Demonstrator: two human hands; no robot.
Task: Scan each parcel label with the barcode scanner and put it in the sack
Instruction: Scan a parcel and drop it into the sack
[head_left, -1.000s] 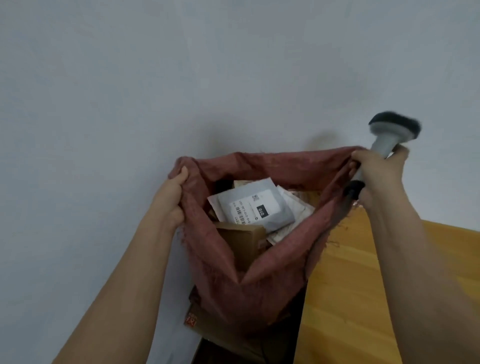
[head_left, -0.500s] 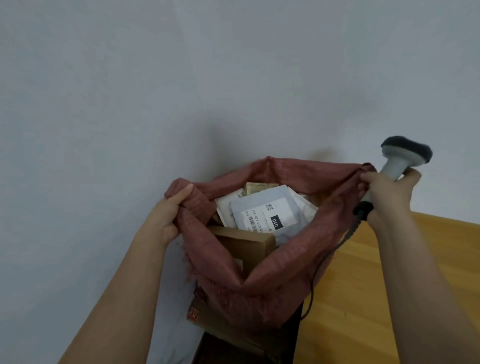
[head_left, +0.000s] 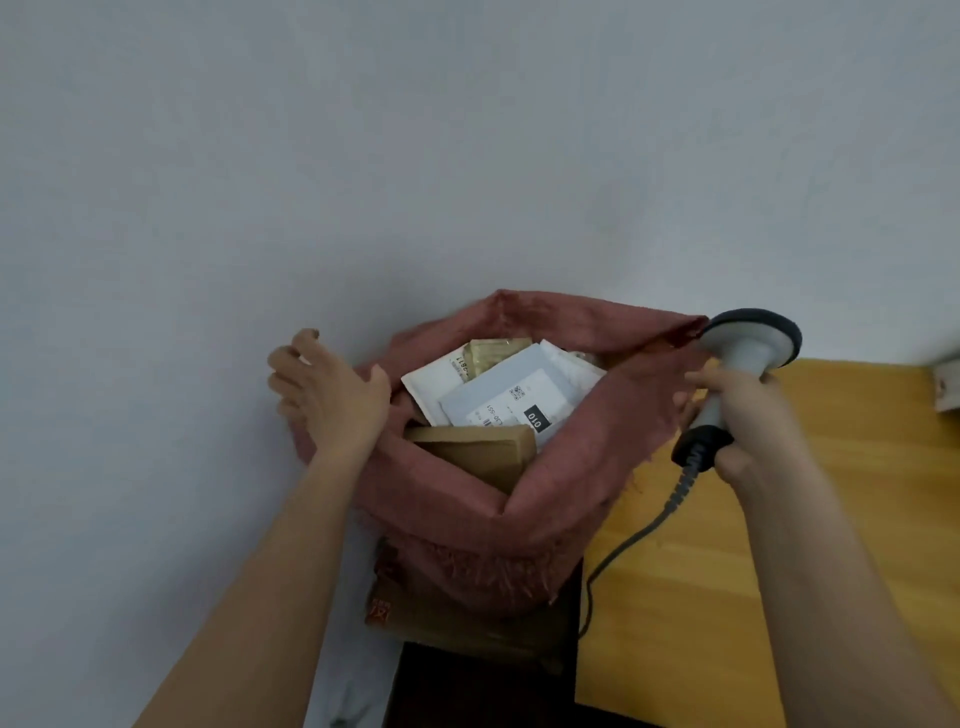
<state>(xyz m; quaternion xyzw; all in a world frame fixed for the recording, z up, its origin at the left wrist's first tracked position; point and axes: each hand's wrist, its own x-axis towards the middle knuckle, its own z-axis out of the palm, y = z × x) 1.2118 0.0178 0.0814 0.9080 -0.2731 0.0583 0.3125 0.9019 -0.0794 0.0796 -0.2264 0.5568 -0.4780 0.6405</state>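
Since half a second ago, left hand (head_left: 328, 395) off the sack (head_left: 467, 519) rim, fingers spread, holding nothing. Right hand (head_left: 748, 415) beside sack, gripping scanner (head_left: 748, 348). Bagging apparently done; next: fetching another parcel.

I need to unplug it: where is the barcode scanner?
In the head view, right of centre: the right hand grips the barcode scanner beside the sack.
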